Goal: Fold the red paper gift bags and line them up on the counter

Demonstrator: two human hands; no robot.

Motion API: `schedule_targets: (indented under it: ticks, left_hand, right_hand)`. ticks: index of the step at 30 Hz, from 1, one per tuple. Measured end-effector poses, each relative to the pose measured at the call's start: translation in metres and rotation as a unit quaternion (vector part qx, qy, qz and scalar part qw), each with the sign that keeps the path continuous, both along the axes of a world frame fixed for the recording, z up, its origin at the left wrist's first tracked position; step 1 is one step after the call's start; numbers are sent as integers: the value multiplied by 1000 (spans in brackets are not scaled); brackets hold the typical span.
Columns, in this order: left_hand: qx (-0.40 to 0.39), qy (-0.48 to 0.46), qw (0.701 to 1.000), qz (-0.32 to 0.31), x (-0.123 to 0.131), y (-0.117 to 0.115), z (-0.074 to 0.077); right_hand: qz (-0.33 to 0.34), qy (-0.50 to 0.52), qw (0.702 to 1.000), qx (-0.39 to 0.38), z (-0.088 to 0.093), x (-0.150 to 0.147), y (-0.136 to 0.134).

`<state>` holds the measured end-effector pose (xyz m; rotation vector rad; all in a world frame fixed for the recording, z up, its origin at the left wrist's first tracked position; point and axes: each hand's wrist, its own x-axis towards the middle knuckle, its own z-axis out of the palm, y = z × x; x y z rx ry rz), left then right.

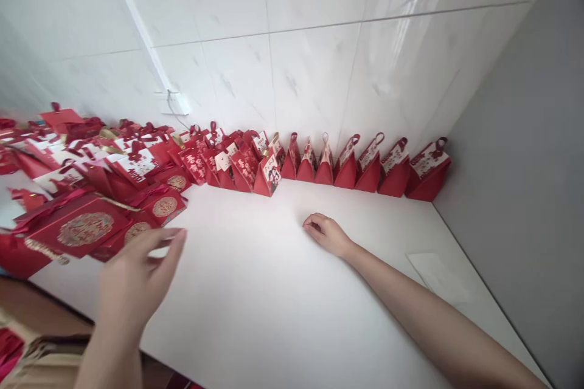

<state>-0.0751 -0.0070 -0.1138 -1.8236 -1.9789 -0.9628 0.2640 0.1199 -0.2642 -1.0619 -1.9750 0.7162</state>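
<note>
Red card boxes, head view only. Seven or so stand as a row of boxes (367, 175) along the wall (310, 67), ribbon loops up; landmark = this row. More boxes with printed panels (246, 167) adjoin its left end; heap of boxes (98, 176) farther left. Medallion box (86, 225) left of and nearer the viewer than the row. Left hand (137, 273) by it, blurred: thumb and index tips close, nothing seen held; can't tell if grip fully meets. Right hand (326, 232) over the white surface (237, 267), just in front of the row: grip curled in, loosely closed, nothing visible in it. Pale sheet (433, 273) in front of the row's right end. Step, my read: between holds. Any next grasp calls for uncurling the fingers first.
</note>
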Motion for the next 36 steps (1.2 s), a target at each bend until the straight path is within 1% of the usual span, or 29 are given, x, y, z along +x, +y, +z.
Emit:
schedule_targets:
  ticks: [1, 3, 4, 5, 6, 8, 9, 11, 12, 14, 15, 16, 17, 19, 22, 24, 26, 27, 29, 31, 34, 36]
  left_hand:
    - [-13, -20, 999, -42, 11, 25, -7]
    - [-58, -63, 982, -167, 33, 75, -29]
    - [-87, -60, 970, -221, 43, 96, -43]
    - [-115, -40, 959, -257, 52, 115, -58]
    - [-130, -16, 951, -282, 60, 129, -74]
    - [-118, 24, 944, -307, 73, 148, -103]
    - [-112, 33, 941, -318, 79, 153, -114]
    - [-111, 44, 934, -338, 91, 157, -128]
    - [-107, 50, 930, -349, 98, 158, -131]
    - [-107, 67, 919, -374, 111, 161, -131]
    - [-105, 73, 915, -382, 118, 163, -129]
    - [-102, 78, 913, -386, 124, 165, -128]
    - [-99, 80, 913, -389, 129, 168, -126]
    - [-97, 84, 911, -393, 136, 173, -124]
    - [-105, 81, 906, -402, 137, 178, -125]
    - [-106, 68, 905, -405, 134, 181, -126]
    - [-107, 54, 906, -406, 131, 183, -128]
    - [-111, 50, 905, -408, 130, 184, -129]
    - [-118, 45, 902, -413, 130, 185, -130]
    - [-122, 42, 899, -418, 130, 186, -130]
    - [-123, 33, 895, -428, 132, 184, -127]
    - [-127, 15, 890, -438, 133, 181, -124]
  right_hand:
    - [-2, 0, 1000, 6, 2, 1, 2]
    - [-14, 0, 1000, 22, 12, 8, 6]
    - [-27, 1, 999, 33, 20, 14, 9]
    - [-43, 3, 998, 45, 29, 22, 13]
    - [-63, 5, 996, 61, 40, 32, 17]
    - [-119, 13, 988, 102, 64, 58, 25]
    - [-166, 17, 976, 142, 76, 73, 30]
    - [-274, 30, 938, 208, 95, 109, 40]
    - [-344, 36, 909, 231, 102, 128, 45]
    - [-505, 38, 824, 256, 108, 166, 56]
    - [-545, 50, 800, 247, 107, 183, 61]
    - [-576, 56, 783, 227, 105, 199, 67]
    - [-598, 57, 774, 199, 101, 213, 72]
    - [-607, 40, 781, 140, 91, 234, 80]
    - [-579, 2, 812, 76, 72, 248, 85]
    - [-568, -21, 821, 55, 60, 250, 82]
    - [-570, -40, 819, 50, 53, 249, 78]
    - [-574, -49, 816, 50, 53, 248, 75]
    - [-585, -67, 806, 55, 58, 246, 67]
    - [-601, -87, 792, 65, 73, 240, 56]
    - [-622, -115, 768, 100, 107, 224, 29]
    - [-622, -148, 754, 153, 130, 203, 7]
